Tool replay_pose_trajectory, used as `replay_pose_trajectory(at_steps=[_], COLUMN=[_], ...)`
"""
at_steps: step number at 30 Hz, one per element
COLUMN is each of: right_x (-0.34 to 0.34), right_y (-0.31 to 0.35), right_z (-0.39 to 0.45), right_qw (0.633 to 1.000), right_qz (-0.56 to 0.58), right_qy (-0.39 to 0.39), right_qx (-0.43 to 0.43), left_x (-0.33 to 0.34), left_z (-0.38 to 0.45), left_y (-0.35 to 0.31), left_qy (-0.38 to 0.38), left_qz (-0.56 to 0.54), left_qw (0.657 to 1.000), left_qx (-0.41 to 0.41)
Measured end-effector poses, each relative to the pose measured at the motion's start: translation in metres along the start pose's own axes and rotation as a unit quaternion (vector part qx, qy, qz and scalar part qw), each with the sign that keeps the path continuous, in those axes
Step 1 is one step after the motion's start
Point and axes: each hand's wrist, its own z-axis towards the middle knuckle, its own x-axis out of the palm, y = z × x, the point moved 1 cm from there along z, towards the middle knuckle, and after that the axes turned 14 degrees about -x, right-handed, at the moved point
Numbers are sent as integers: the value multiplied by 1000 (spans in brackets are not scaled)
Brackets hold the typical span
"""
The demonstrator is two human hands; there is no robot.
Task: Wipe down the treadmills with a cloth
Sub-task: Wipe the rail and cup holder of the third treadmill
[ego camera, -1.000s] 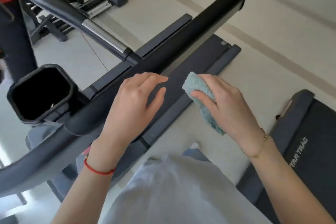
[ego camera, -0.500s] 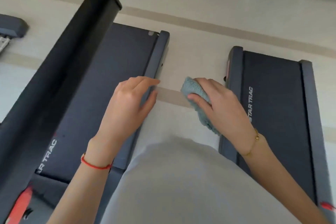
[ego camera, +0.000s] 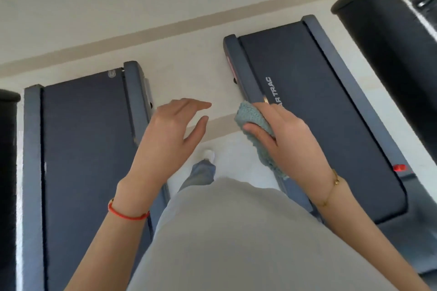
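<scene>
Head view, compared with the frames half a second and a second back: I note the black handrail that lay under the hands is gone from the middle; the view has swung so that the person now stands on the floor strip [ego camera: 208,82] between two treadmills; the right treadmill [ego camera: 314,106], marked STAR TRAC, is my landmark. Right hand [ego camera: 286,139] grips the blue cloth [ego camera: 254,123], fingers curled round it, held over the right treadmill's left side rail [ego camera: 243,71]; contact with the rail I cannot confirm. Left hand [ego camera: 170,132] is released, fingers loosely spread, holding nothing, hovering left of the right treadmill, beside the left treadmill [ego camera: 85,149]. My reading: wiping of one machine's rail has ended; the person is moving to the right treadmill; no wiping there yet.
</scene>
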Motion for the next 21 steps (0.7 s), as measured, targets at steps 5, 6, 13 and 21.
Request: replay_pose_trajectory(at_steps=[5,6,13,21], right_x=[-3,-4,-11,-39], right_y=[-14,-16,-24,-40], right_z=[15,19,39,44], right_qw=[994,991,956,891], right_qz=[-25,-29,-66,-141], right_qy=[-56,-69,-167,-282], right_qx=[94,111,234,326], left_x=[8,10,26,56], left_z=[69,84,171,238], left_y=[-7,-9,-37,-99], left_qy=[71,83,140,203], left_qz=[-18,-21,-30,-61], left_qw=[995,992,961,897], left_qx=[73,91,236,387])
